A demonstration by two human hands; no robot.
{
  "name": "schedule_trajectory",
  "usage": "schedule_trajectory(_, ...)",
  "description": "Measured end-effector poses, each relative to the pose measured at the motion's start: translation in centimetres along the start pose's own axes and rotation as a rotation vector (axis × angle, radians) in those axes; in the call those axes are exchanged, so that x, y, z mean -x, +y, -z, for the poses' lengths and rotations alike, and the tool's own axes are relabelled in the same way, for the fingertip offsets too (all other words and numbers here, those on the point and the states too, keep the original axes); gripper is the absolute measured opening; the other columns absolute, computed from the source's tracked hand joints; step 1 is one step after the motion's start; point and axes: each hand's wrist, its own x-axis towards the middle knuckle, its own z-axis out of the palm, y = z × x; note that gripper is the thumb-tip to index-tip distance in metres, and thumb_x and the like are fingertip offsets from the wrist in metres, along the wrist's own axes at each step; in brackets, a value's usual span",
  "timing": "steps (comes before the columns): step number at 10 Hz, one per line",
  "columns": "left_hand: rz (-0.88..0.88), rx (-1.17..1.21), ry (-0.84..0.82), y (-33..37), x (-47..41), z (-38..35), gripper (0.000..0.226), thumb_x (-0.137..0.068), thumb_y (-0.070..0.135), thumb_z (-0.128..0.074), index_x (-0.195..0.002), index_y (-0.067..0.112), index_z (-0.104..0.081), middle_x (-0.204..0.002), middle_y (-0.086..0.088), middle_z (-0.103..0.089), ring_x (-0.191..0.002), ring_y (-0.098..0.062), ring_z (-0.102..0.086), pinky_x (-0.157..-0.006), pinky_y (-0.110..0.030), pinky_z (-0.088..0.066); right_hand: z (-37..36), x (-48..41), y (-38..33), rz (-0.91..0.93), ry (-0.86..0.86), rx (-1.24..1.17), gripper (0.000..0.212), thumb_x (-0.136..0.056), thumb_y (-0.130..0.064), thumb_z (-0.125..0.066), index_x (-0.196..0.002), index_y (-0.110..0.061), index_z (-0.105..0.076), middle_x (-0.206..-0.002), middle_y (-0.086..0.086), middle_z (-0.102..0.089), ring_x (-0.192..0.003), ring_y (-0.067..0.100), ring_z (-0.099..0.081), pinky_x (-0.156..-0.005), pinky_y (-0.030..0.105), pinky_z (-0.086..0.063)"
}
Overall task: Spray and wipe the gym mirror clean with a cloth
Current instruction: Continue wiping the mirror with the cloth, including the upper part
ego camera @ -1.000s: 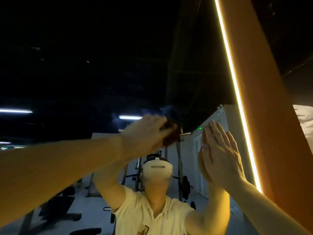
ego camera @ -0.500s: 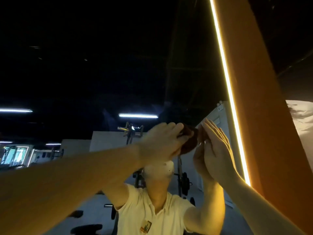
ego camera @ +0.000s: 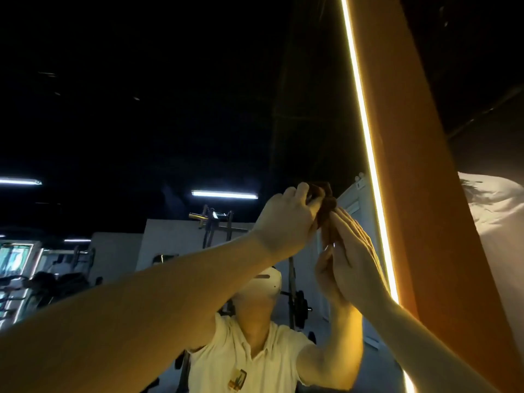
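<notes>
The gym mirror (ego camera: 170, 123) fills the view ahead, mostly dark, reflecting me and the gym behind. My left hand (ego camera: 286, 219) is raised high against the glass and grips a dark brown cloth (ego camera: 326, 205), bunched under its fingers. My right hand (ego camera: 354, 251) lies flat on the mirror with straight fingers, just right of and below the cloth, its fingertips touching the cloth's edge. No spray bottle is in view.
A lit yellow strip (ego camera: 365, 143) runs down the mirror's right edge, beside an orange panel (ego camera: 419, 194). Reflected weight racks (ego camera: 215, 228) and gym machines (ego camera: 34, 276) show low in the glass. A pale wall (ego camera: 496, 219) lies at far right.
My left hand has carried the cloth rightward and slightly upward across the glass until it meets my right hand's fingertips. My right hand has stayed flat on the mirror.
</notes>
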Motion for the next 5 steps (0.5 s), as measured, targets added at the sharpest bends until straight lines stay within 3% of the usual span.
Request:
schedule_trajectory(1, 0.012, -0.063, 0.027, -4.9, 2.7, 1.9, 0.057, -0.107, 0.04, -0.046, -0.158, 0.015, -0.037, -0.143, -0.016, -0.044, -0.119, -0.026, -0.054, -0.1, -0.039, -0.05, -0.1, 0.5, -1.1, -0.017, -0.106, 0.179, 0.055, -0.101, -0.023, -0.04, -0.152, -0.004, -0.046, -0.152, -0.004, -0.049, -0.145, -0.003, -0.035, -0.123, 0.027, -0.025)
schedule_trajectory(2, 0.219, -0.081, 0.054, -10.6, 6.1, 3.2, 0.056, -0.106, 0.036, -0.041, -0.158, 0.017, -0.038, -0.139, -0.017, -0.047, -0.114, -0.027, -0.059, -0.096, -0.04, -0.052, -1.7, 0.9, -0.7, 0.008, -0.051, 0.264, 0.06, -0.102, -0.027, -0.031, -0.158, -0.007, -0.037, -0.167, 0.009, -0.032, -0.156, 0.022, -0.025, -0.127, 0.05, -0.021)
schedule_trajectory(3, 0.608, -0.136, 0.138, -18.2, 11.5, 4.9, 0.052, -0.106, 0.031, -0.045, -0.154, 0.012, -0.044, -0.126, -0.024, -0.051, -0.093, -0.034, -0.063, -0.073, -0.043, -0.055, -4.7, 1.6, 1.5, -0.091, -0.046, 0.307, 0.063, -0.103, -0.033, -0.035, -0.164, -0.02, -0.025, -0.173, -0.003, -0.015, -0.159, 0.023, -0.015, -0.126, 0.058, -0.017)
schedule_trajectory(4, 0.819, -0.16, 0.142, -20.7, 14.1, 5.8, 0.051, -0.109, 0.029, -0.041, -0.154, 0.007, -0.043, -0.119, -0.03, -0.05, -0.09, -0.043, -0.059, -0.065, -0.046, -0.046, -5.3, 1.6, 1.1, -0.132, 0.016, 0.438, 0.065, -0.103, -0.035, -0.034, -0.165, -0.02, -0.02, -0.174, -0.004, -0.009, -0.16, 0.02, -0.01, -0.129, 0.052, -0.012)
schedule_trajectory(5, 0.933, -0.093, 0.132, -18.2, 12.1, 5.3, 0.05, -0.108, 0.027, -0.041, -0.153, 0.004, -0.04, -0.123, -0.028, -0.048, -0.097, -0.042, -0.059, -0.068, -0.042, -0.045, -5.5, 1.7, -1.2, -0.136, 0.055, 0.451, 0.067, -0.101, -0.037, -0.028, -0.164, -0.013, -0.024, -0.173, 0.003, -0.015, -0.16, 0.023, -0.012, -0.13, 0.049, -0.008)
